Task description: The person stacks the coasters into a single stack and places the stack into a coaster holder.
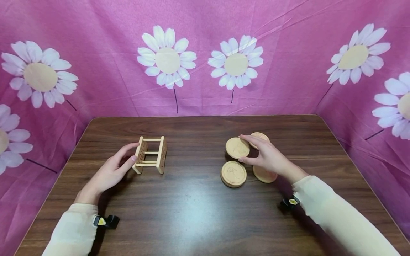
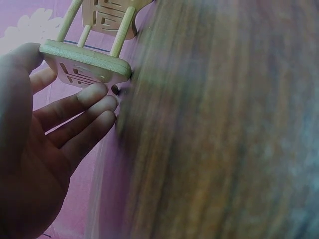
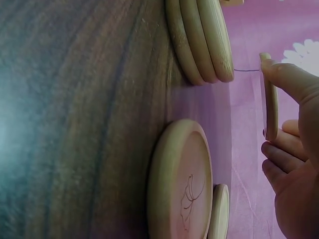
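At the left of the table in the head view, my left hand (image 1: 112,167) holds the near-left side of a small wooden coaster holder (image 1: 161,156), which has two cut-out side panels joined by rods. In the left wrist view, thumb and fingertips rest at opposite edges of one panel (image 2: 82,64). On the right, my right hand (image 1: 270,154) pinches a round wooden coaster (image 1: 237,148) by its rim between thumb and fingers. The right wrist view shows this coaster (image 3: 270,99) edge-on, raised off the table.
A stack of coasters (image 1: 234,174), engraved on top, lies just nearer than the held one. Another coaster (image 1: 264,175) sits partly under the right hand, and one more (image 1: 260,137) lies behind it. Pink flowered cloth (image 1: 198,96) borders the brown wooden table (image 1: 192,213).
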{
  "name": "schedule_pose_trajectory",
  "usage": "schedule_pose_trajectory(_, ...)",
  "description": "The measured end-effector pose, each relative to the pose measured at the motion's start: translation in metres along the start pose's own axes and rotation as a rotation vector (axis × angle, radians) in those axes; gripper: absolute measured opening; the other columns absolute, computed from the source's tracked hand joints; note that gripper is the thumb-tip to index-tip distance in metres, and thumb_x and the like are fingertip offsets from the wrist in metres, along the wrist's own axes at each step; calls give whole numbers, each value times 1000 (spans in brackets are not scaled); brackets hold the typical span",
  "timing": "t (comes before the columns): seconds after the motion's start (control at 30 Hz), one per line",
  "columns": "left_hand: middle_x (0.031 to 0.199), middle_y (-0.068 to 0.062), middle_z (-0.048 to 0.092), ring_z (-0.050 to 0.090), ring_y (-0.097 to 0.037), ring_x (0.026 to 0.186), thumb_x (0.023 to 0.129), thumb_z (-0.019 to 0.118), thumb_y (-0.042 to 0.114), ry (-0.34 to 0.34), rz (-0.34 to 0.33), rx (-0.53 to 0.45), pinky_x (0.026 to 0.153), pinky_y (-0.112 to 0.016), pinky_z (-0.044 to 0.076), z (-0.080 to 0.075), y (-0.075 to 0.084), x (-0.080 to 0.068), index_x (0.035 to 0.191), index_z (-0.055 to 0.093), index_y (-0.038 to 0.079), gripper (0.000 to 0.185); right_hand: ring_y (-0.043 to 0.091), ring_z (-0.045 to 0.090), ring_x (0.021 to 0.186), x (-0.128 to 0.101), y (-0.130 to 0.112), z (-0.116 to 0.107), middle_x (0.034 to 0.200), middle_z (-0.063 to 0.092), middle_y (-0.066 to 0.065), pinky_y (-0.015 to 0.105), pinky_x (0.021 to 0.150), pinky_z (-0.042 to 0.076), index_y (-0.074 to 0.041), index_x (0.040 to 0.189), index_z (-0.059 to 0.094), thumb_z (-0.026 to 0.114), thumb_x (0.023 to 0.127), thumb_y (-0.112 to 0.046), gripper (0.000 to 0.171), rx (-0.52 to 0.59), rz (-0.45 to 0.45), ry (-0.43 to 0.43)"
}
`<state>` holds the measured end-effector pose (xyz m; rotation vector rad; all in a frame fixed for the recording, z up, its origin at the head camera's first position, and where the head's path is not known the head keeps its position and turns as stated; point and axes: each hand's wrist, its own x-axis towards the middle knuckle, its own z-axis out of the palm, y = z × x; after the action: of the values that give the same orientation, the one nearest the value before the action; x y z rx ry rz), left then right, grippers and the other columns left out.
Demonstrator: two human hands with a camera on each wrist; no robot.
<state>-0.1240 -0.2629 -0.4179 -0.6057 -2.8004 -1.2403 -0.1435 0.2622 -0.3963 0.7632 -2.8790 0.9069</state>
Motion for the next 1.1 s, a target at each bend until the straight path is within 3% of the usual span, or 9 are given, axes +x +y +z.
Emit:
schedule_pose_trajectory(0.37, 133, -22, 74, 63, 5, 109, 113, 56, 17, -9, -16, 2, 93, -9, 44, 0, 0, -1, 162, 47, 18, 49, 40, 62, 136, -15, -7, 3, 150, 64, 22, 56, 111, 51, 1, 152, 56, 94, 85, -18, 79, -19, -48, 20)
schedule_pose_trajectory(0.57, 134, -23, 73, 64, 5, 109, 113, 56, 16, -7, -13, -8, 92, -8, 44, 1, -1, 0, 162, 47, 17, 50, 39, 62, 138, -22, -10, 5, 150, 65, 21, 52, 113, 48, -2, 152, 57, 93, 86, -18, 77, -21, -57, 35)
schedule_pose_trajectory(0.63, 134, -23, 73, 64, 5, 109, 113, 56, 16, -5, -10, -9, 92, -8, 44, 1, -1, 0, 162, 47, 17, 50, 40, 63, 137, -24, -11, 6, 148, 66, 21, 45, 115, 47, -2, 151, 58, 93, 85, -17, 76, -22, -77, 51)
schedule_pose_trajectory(0.7, 134, -23, 73, 64, 6, 108, 113, 56, 15, -4, -8, -10, 92, -8, 45, 1, -1, 0, 162, 47, 17, 50, 40, 64, 135, -27, -10, 8, 148, 67, 20, 30, 118, 44, -2, 151, 59, 94, 85, -17, 76, -15, -94, 63)
schedule_pose_trajectory(0.83, 133, -24, 73, 63, 6, 108, 113, 56, 15, -2, -11, -10, 92, -8, 44, 1, -1, 0, 162, 47, 17, 49, 41, 64, 135, -31, -9, 11, 147, 67, 20, 7, 117, 28, -2, 151, 59, 94, 83, -14, 77, 13, -126, 77)
schedule_pose_trajectory(1.1, 135, -24, 73, 63, 8, 109, 113, 56, 16, -6, -13, -15, 93, -7, 44, 1, 0, 0, 162, 47, 16, 49, 44, 62, 136, -39, -12, 17, 148, 66, 22, 4, 119, 22, 1, 151, 58, 94, 81, -11, 79, 34, -161, 75)
